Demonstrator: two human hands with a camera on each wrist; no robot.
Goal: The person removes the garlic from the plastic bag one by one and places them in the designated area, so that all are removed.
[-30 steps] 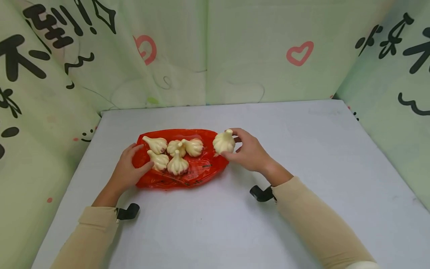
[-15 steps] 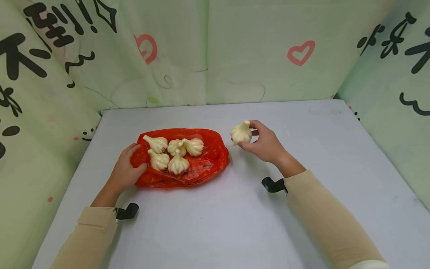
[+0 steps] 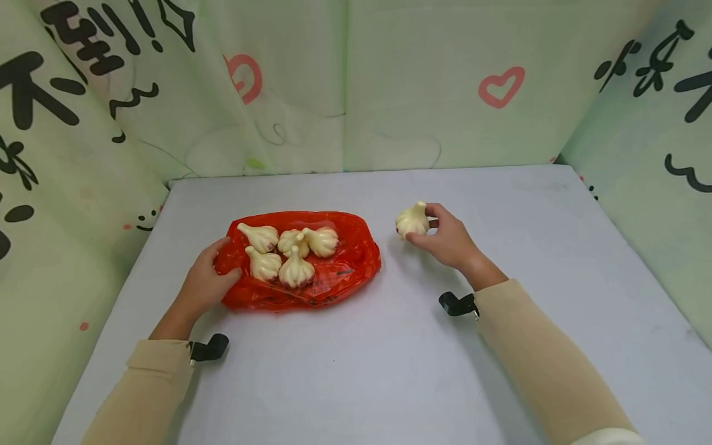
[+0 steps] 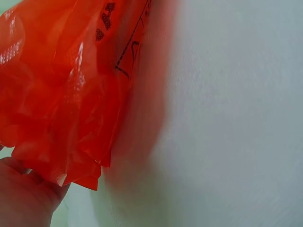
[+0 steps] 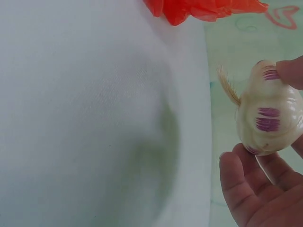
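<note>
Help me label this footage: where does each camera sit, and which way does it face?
Head: worn on the head, facing forward and down at the white table and red bag; left hand, right hand and sleeves show.
Left wrist: on that wrist, facing the red bag's side; part of the left hand shows.
Right wrist: on that wrist, facing the held garlic bulb; part of the right hand shows.
Shared by head and right wrist: the held garlic bulb.

plastic bag (image 3: 347, 272): on table (image 3: 356, 371), left of centre | five garlic bulbs (image 3: 296, 270): on bag, three behind two | left hand (image 3: 204, 278): at bag's left end | sixth bulb (image 3: 411, 221): right of bag, in right hand (image 3: 449, 240) | curtain (image 3: 411, 111): behind table
</note>
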